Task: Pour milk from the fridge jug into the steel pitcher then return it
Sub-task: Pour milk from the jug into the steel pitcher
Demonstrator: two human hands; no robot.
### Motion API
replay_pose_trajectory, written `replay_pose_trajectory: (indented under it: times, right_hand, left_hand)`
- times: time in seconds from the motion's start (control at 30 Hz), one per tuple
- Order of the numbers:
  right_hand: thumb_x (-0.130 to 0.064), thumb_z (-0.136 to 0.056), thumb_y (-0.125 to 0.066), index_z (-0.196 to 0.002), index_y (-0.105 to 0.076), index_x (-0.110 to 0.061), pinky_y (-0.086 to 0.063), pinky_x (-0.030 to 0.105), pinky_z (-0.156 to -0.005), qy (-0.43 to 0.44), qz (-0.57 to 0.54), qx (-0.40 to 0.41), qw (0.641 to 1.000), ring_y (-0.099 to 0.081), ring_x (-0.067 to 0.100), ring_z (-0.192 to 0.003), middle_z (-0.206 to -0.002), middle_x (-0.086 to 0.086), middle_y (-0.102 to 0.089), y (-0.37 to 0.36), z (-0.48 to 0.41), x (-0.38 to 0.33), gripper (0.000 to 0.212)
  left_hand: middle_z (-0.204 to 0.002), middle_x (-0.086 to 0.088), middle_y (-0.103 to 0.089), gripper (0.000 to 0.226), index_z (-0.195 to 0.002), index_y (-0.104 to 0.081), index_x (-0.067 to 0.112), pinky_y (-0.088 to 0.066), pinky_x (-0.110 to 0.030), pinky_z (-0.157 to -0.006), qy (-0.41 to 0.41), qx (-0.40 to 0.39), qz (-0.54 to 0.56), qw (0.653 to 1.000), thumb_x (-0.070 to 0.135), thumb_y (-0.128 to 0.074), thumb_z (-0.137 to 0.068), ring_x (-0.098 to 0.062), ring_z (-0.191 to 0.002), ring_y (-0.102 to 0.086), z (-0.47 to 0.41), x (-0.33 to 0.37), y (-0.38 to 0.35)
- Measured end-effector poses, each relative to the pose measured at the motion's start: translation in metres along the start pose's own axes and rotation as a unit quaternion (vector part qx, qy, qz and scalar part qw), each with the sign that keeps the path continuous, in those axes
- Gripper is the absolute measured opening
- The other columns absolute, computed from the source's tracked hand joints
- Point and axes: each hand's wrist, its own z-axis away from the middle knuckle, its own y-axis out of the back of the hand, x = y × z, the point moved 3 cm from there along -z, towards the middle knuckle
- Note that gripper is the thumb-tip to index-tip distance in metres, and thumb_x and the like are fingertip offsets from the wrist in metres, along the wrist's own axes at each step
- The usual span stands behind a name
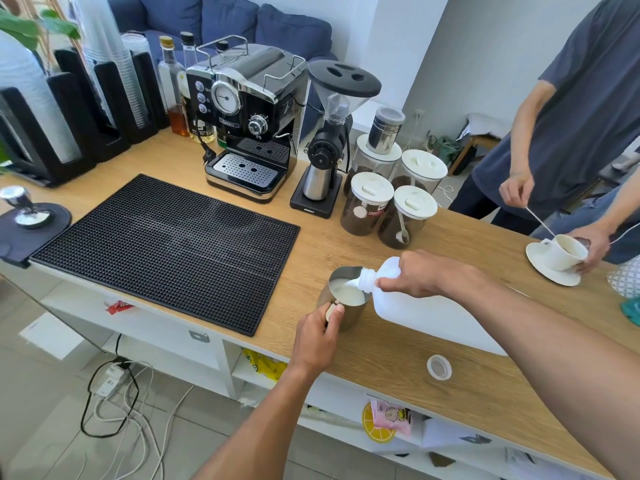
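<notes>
Wooden counter (363, 344): right hand (420, 273) tips jug (429, 311) into left-held (317, 336) pitcher (346, 299).

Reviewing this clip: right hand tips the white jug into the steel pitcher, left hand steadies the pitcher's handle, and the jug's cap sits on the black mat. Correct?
Not quite. In the head view the cap lies on the bare wooden counter near its front edge, not on the black mat. The rest holds.
</notes>
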Motion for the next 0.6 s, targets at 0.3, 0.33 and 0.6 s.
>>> replay_pose_trajectory:
  times: [0.3, 0.33, 0.6]
  right_hand:
    - [-0.061, -0.087, -0.052, -0.065, -0.044, -0.015, -0.030, 0.029, -0.051, -0.001, -0.011, 0.001, 1.000, -0.040, 0.015, -0.054, -0.066, -0.001, -0.048, -0.0017, -0.0028, 0.0024, 0.051]
    - [-0.061, -0.087, -0.053, -0.065, -0.045, -0.015, -0.030, 0.029, -0.051, -0.001, -0.012, 0.000, 1.000, -0.041, 0.015, -0.054, -0.066, -0.001, -0.048, -0.0016, -0.0028, 0.0024, 0.051]
    - [-0.062, -0.086, -0.053, -0.070, -0.050, -0.016, -0.032, 0.029, -0.053, -0.002, -0.015, 0.001, 1.000, -0.044, 0.015, -0.058, -0.070, -0.002, -0.051, -0.0029, -0.0051, 0.0032, 0.048]
  left_hand:
    - [-0.053, 0.012, -0.036, 0.043, -0.062, -0.037, 0.028, -0.024, -0.028, -0.050, -0.003, 0.004, -0.005, 1.000, 0.032, -0.047, -0.103, -0.006, -0.051, -0.030, -0.0008, -0.0015, -0.0009]
    - [-0.053, 0.012, -0.036, 0.043, -0.062, -0.037, 0.028, -0.024, -0.028, -0.050, -0.003, 0.005, -0.005, 1.000, 0.032, -0.047, -0.103, -0.007, -0.051, -0.030, -0.0009, -0.0017, -0.0009]
    - [-0.053, 0.012, -0.035, 0.043, -0.062, -0.037, 0.028, -0.024, -0.029, -0.050, -0.004, 0.007, -0.002, 1.000, 0.033, -0.047, -0.103, -0.006, -0.051, -0.029, -0.0007, -0.0015, -0.0013]
